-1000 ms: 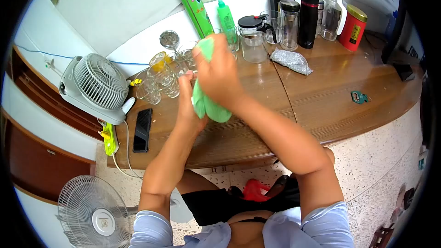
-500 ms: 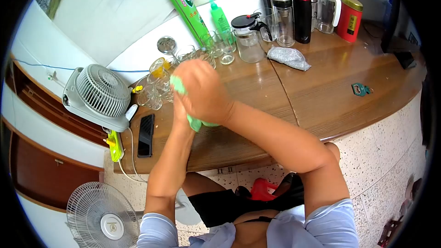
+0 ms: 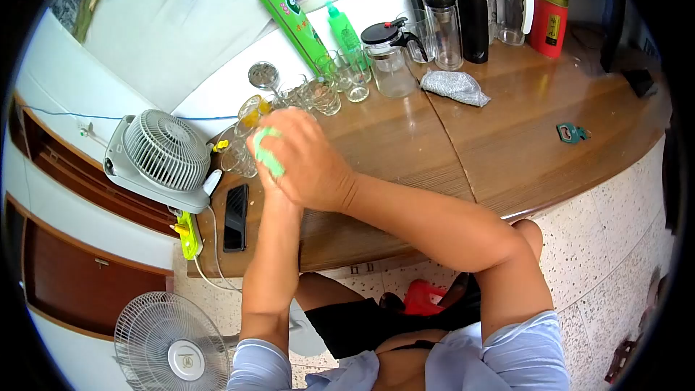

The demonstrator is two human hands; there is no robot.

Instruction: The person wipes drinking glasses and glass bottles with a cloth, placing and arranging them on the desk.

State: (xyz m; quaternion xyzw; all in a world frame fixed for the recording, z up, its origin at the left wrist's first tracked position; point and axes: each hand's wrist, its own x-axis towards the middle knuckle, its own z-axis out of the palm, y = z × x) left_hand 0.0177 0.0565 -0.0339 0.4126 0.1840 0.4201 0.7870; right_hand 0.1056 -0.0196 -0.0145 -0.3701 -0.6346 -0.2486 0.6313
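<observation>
My right hand (image 3: 308,163) is closed around a light green cloth (image 3: 268,152), of which only a small part shows between the fingers. Pressed against it from the left and below is my left hand (image 3: 269,182), mostly covered by the right; its fingers and anything inside them are hidden. Both hands are together above the left part of the table. Just behind them stand several clear glasses (image 3: 324,95), and a yellow item (image 3: 255,107) shows among the glassware. A phone (image 3: 235,218) lies to the left of my left forearm.
On the wooden table (image 3: 405,166) are a glass teapot (image 3: 392,65), a silver cloth (image 3: 455,87), a black flask (image 3: 472,20), a white-handled pitcher (image 3: 512,7), a red tin (image 3: 549,22), green bottles (image 3: 291,23) and a bottle opener (image 3: 571,132). A small fan (image 3: 165,152) stands left.
Both hands have moved left and somewhat lower in the view, still together. Less of the green cloth shows, and more glasses behind the hands are uncovered. The camera view has shifted slightly.
</observation>
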